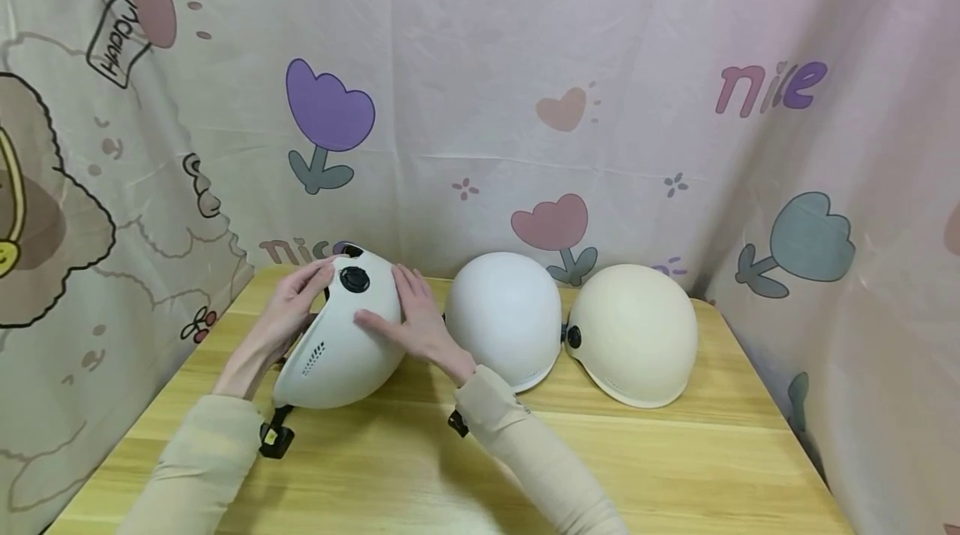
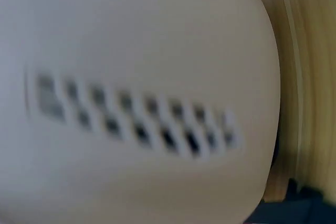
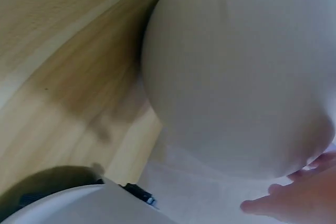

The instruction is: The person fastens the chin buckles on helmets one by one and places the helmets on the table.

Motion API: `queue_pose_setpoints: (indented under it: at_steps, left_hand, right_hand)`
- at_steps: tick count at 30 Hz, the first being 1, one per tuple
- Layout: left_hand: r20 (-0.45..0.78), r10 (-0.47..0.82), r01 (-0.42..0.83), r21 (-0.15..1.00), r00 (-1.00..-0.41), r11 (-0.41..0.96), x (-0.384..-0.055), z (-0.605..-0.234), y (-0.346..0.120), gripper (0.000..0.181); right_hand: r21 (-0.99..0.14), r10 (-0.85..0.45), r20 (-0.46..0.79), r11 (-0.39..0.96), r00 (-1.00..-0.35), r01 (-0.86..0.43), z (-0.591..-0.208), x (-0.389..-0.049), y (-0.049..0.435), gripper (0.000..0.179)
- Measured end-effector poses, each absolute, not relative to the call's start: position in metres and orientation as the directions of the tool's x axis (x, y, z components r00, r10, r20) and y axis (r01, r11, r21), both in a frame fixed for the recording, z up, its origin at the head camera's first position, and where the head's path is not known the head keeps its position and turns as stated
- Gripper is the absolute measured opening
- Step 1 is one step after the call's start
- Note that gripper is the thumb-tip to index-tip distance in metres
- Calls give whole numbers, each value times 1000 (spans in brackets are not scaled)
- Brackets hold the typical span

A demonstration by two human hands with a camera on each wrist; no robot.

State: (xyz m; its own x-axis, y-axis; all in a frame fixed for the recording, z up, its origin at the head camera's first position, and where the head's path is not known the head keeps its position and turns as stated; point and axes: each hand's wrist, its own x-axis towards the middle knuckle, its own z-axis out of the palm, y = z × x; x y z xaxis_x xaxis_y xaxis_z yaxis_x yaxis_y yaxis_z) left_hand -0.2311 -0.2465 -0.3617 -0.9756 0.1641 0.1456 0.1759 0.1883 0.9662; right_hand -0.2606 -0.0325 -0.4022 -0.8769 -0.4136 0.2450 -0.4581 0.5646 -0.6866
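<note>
A white helmet (image 1: 360,352) is tilted on its side at the left of the table, its opening facing left and a round black knob (image 1: 355,279) near its top. My left hand (image 1: 288,302) grips its rim beside the knob, the thumb side hidden inside the edge. Spread over the shell's right side, my right hand (image 1: 423,327) touches it with fairly straight fingers. A chin strap with a black buckle (image 1: 276,440) hangs below the rim. Close up in the left wrist view, the shell (image 2: 157,40) shows a double row of slots.
Beside it, a second white helmet (image 1: 504,318) and a cream helmet (image 1: 633,335) stand upright in a row toward the right. Another black buckle (image 1: 457,422) lies on the wooden table (image 1: 675,468) by the right wrist. A printed curtain (image 1: 450,85) hangs behind.
</note>
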Motion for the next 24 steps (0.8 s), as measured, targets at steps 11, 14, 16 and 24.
queue_pose_setpoints:
  at_steps: [11,14,16,24]
  left_hand:
    - [207,200,264,909,-958,323,-232,-361,-242,56]
    - [240,184,294,879,-953,376,-233,-361,-244,51]
    - [241,174,292,871,-955,394,-233,-361,-244,49]
    - [268,107,289,881,-957,375,-233,-364,-244,50]
  right_hand:
    - [-675,-342,208,628,-916,-388,-386,-253,-39,98]
    - [-689,-399,291,544,-870,-480,-385,-254,-38,86]
    - [-694,-445,329,484,-833,-533,-383,-254,-37,78]
    - [-694,-464,310,486,-830,-531,-381,-252,-39,76]
